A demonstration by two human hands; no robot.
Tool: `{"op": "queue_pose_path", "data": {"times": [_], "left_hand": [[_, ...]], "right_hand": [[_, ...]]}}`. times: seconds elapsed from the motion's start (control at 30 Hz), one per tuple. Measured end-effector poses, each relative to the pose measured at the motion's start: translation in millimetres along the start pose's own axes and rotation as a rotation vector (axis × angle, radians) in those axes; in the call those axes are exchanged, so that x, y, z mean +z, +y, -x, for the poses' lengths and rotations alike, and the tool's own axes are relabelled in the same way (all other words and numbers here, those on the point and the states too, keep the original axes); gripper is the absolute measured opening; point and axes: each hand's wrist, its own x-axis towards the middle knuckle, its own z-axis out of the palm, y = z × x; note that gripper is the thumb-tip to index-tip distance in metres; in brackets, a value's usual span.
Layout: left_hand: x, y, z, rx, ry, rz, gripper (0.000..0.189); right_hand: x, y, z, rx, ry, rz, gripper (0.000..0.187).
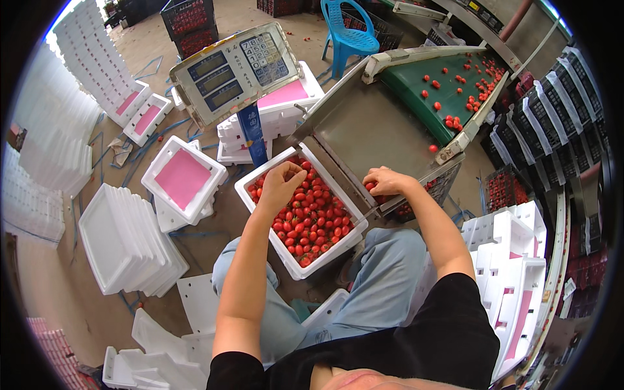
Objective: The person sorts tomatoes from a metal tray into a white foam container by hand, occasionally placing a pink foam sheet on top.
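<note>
A white foam box (292,272) filled with small red tomatoes (312,219) stands between my knees. Over its upper left part is my left hand (284,183), fingers curled close above the tomatoes; whether it holds one is hidden. My right hand (385,182) is at the lower corner of the metal sorting tray (375,129), its fingers curled around a few red tomatoes (371,186). Beyond the tray, more tomatoes lie scattered on a green conveyor belt (414,87), with a single one (433,148) just off the belt's end.
A scale display (239,68) on a blue post rises behind the box. To the left are a foam box with pink lining (183,178) and stacked foam lids (122,239). Foam boxes (512,273) and black crates (541,122) are piled at right. A blue chair (348,36) stands behind.
</note>
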Motion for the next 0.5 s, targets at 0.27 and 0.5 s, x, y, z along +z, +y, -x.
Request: {"op": "queue_pose_path", "data": {"times": [0.27, 0.5], "left_hand": [[0.4, -13.7, 5.8, 0.0, -0.002, -0.125, 0.019], [8.4, -8.1, -1.5, 0.002, -0.044, -0.169, 0.02]], "right_hand": [[2.2, -4.1, 10.0, -0.045, -0.053, 0.023, 0.048], [6.2, 8.8, 6.5, -0.111, -0.011, -0.1, 0.039]]}}
